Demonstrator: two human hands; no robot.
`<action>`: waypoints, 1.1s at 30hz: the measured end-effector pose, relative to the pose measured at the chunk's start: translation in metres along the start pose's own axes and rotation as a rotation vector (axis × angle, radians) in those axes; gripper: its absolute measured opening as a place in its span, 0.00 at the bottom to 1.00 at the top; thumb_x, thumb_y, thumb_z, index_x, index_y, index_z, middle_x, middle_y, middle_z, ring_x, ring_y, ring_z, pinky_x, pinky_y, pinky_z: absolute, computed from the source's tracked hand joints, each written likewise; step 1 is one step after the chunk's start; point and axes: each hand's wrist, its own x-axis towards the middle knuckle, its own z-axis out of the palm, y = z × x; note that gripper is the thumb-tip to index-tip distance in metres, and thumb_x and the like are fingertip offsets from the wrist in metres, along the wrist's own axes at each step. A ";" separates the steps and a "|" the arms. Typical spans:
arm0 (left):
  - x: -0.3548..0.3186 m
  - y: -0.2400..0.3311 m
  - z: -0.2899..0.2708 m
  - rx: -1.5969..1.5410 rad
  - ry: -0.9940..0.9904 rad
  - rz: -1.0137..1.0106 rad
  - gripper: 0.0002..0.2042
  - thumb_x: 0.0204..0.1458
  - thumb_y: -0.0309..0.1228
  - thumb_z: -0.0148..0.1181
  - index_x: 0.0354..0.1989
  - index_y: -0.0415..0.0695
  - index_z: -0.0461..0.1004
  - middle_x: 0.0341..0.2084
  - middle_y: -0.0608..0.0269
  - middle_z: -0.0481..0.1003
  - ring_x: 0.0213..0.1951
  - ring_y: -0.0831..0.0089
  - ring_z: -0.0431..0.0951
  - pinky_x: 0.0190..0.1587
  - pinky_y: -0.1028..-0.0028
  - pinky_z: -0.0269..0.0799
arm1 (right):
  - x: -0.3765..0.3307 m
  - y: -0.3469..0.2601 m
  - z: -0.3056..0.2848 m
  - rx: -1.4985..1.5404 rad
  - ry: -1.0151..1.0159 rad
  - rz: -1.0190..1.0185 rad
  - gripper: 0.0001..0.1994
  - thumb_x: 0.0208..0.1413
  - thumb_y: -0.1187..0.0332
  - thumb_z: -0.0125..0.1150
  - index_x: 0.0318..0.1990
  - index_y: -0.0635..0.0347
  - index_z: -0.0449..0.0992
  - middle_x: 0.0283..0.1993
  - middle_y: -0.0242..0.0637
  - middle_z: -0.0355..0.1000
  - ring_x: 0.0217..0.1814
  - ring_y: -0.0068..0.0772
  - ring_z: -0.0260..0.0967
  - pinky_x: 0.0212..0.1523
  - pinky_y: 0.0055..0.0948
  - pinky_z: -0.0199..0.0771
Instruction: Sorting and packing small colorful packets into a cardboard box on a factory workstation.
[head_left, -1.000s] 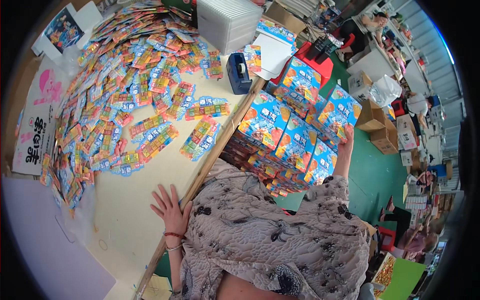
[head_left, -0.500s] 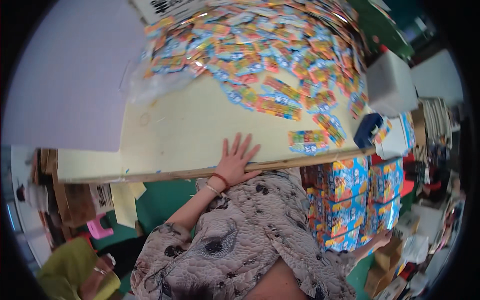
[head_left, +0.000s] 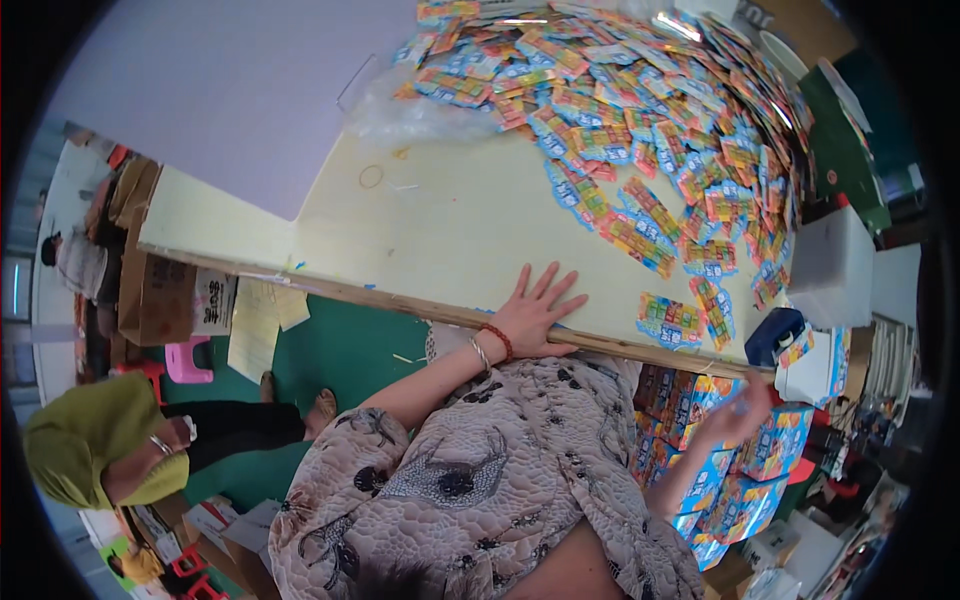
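Observation:
My left hand (head_left: 535, 312) lies flat near the front edge of the cream tabletop (head_left: 400, 235), its fingers spread and nothing under them that I can see. Over the stacked blue-and-orange boxes (head_left: 708, 478) my right hand (head_left: 738, 410) is raised close to the table edge. Motion smears its fingers, so whether it holds anything is unclear. Just beyond it sits a dark blue tape dispenser (head_left: 775, 337), next to a small white open box (head_left: 815, 372). Nearest on the table are two loose colourful printed cards (head_left: 672, 319), apart from a large heap of the same cards (head_left: 620, 110).
A pale lilac sheet (head_left: 230, 90) covers the table's left part, with a clear plastic bag (head_left: 415, 112) beside it. A translucent white container (head_left: 835, 265) stands at the right. Another person in a green top (head_left: 95, 440) is at the lower left, near a pink stool (head_left: 188, 360).
My right hand has risen from low beside the stacked boxes to the table edge. The view has turned, shifting the table; my left hand stays flat on it.

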 end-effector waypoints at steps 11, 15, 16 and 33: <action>-0.004 -0.003 0.006 -0.003 0.051 -0.010 0.41 0.43 0.65 0.51 0.66 0.61 0.54 0.68 0.59 0.47 0.70 0.54 0.38 0.66 0.42 0.29 | -0.045 -0.071 0.134 0.479 -0.609 0.200 0.10 0.58 0.77 0.52 0.45 0.64 0.75 0.33 0.39 0.69 0.31 0.29 0.65 0.32 0.24 0.65; -0.005 -0.003 0.012 -0.058 0.059 -0.044 0.42 0.42 0.66 0.52 0.66 0.60 0.56 0.68 0.60 0.48 0.70 0.55 0.39 0.66 0.42 0.29 | -0.047 -0.071 0.135 0.452 -0.642 0.070 0.09 0.57 0.77 0.53 0.44 0.64 0.76 0.33 0.38 0.70 0.31 0.28 0.66 0.31 0.24 0.65; -0.004 -0.003 0.015 -0.070 0.080 -0.031 0.42 0.41 0.66 0.53 0.65 0.59 0.56 0.68 0.60 0.48 0.70 0.55 0.39 0.66 0.42 0.29 | -0.047 -0.070 0.135 0.438 -0.655 0.074 0.09 0.57 0.77 0.53 0.44 0.64 0.76 0.33 0.38 0.70 0.31 0.28 0.66 0.31 0.24 0.65; -0.003 -0.003 0.023 -0.072 0.137 -0.013 0.41 0.40 0.64 0.54 0.62 0.54 0.63 0.66 0.59 0.52 0.69 0.54 0.40 0.66 0.41 0.28 | -0.046 -0.074 0.142 0.209 -0.672 -0.077 0.08 0.56 0.76 0.55 0.41 0.61 0.78 0.31 0.35 0.69 0.27 0.25 0.63 0.29 0.23 0.62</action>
